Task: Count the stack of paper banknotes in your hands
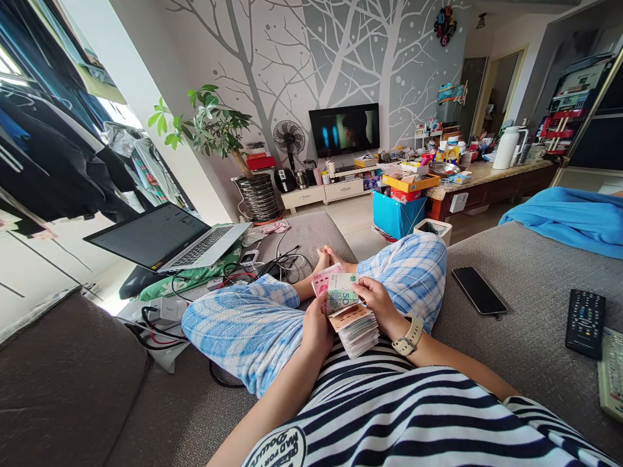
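Above my lap, my left hand (317, 324) grips a folded stack of banknotes (359, 336), its fingers wrapped round the left side. The stack's loose ends fan out toward my striped shirt. On its upper part lie a green 50 banknote (342, 292) and, partly behind it, a pink 100 banknote (322, 279). My right hand (377, 299), with a watch (407, 336) on the wrist, pinches the right edge of the green note between thumb and fingers. The lower fingers of both hands are partly hidden by the notes.
I sit cross-legged on a grey sofa (530, 272). To the right lie a phone (479, 290), a remote control (585, 323) and a blue cloth (569, 220). An open laptop (150, 233) and tangled cables (272, 269) are on the left. Ahead stands a cluttered table (467, 188).
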Demonstrator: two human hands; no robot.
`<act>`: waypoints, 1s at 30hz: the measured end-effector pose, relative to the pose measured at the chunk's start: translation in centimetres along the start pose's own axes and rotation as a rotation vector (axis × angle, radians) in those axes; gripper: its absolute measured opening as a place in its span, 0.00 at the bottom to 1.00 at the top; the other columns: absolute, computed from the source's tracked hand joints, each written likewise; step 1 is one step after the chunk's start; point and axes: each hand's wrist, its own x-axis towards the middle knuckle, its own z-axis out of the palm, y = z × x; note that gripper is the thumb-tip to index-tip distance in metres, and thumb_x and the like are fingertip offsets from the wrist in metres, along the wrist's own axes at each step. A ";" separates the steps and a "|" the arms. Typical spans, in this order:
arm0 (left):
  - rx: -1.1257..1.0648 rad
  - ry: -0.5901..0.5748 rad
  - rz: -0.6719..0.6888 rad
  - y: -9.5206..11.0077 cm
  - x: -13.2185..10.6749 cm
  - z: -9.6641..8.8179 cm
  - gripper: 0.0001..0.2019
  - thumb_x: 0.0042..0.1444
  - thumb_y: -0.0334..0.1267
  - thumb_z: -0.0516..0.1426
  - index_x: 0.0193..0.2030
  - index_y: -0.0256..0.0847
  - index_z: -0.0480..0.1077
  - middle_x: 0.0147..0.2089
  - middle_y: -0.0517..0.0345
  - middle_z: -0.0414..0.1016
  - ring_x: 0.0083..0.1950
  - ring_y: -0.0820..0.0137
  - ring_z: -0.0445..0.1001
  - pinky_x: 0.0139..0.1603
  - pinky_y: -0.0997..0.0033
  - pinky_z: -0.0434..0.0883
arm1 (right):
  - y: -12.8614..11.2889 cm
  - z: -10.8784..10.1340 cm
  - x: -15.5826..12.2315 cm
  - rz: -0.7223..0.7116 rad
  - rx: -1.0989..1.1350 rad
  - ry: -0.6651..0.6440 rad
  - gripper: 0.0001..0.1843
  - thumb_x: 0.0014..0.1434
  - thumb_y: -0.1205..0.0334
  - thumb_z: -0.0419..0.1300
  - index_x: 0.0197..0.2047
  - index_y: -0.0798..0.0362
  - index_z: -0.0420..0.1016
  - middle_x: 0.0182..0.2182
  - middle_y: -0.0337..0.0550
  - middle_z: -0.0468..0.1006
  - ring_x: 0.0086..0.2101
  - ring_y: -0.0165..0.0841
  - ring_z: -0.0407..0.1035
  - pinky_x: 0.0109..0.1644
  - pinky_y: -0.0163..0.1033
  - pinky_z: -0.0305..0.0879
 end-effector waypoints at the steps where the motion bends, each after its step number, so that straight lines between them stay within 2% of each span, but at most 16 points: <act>1: -0.005 0.005 0.001 0.0 -0.1 0.1 0.10 0.48 0.35 0.59 0.37 0.33 0.75 0.37 0.49 0.81 0.38 0.63 0.79 0.47 0.61 0.74 | 0.0 0.0 0.0 -0.006 -0.001 0.004 0.18 0.53 0.49 0.59 0.22 0.52 0.62 0.21 0.34 0.59 0.24 0.29 0.53 0.28 0.35 0.51; 9: 0.009 0.006 -0.012 0.0 0.0 0.0 0.09 0.49 0.36 0.58 0.36 0.34 0.75 0.35 0.51 0.81 0.35 0.64 0.78 0.46 0.62 0.74 | -0.1 0.0 -0.1 -0.016 -0.002 0.003 0.19 0.55 0.48 0.60 0.22 0.52 0.64 0.19 0.34 0.62 0.23 0.29 0.55 0.28 0.35 0.52; 17: 0.010 -0.019 -0.003 -0.2 0.5 -0.3 0.11 0.49 0.37 0.60 0.38 0.34 0.75 0.36 0.52 0.81 0.37 0.65 0.79 0.45 0.64 0.73 | -0.4 -0.1 -0.2 -0.027 -0.022 0.008 0.20 0.54 0.45 0.60 0.23 0.52 0.65 0.19 0.34 0.60 0.23 0.29 0.53 0.26 0.35 0.50; 23: 0.037 -0.035 0.029 -0.3 0.7 -0.6 0.11 0.48 0.38 0.60 0.37 0.34 0.75 0.35 0.53 0.80 0.35 0.65 0.78 0.43 0.66 0.73 | -0.4 0.0 -0.1 -0.029 0.041 -0.018 0.18 0.54 0.48 0.61 0.24 0.52 0.65 0.20 0.34 0.62 0.23 0.28 0.55 0.27 0.35 0.52; 30: 0.010 -0.062 0.016 -0.1 0.4 -0.3 0.12 0.50 0.37 0.59 0.40 0.33 0.75 0.38 0.49 0.81 0.39 0.63 0.79 0.47 0.62 0.73 | -0.9 0.1 -0.2 -0.024 0.049 -0.001 0.17 0.53 0.48 0.61 0.25 0.52 0.66 0.19 0.33 0.62 0.22 0.28 0.54 0.27 0.36 0.52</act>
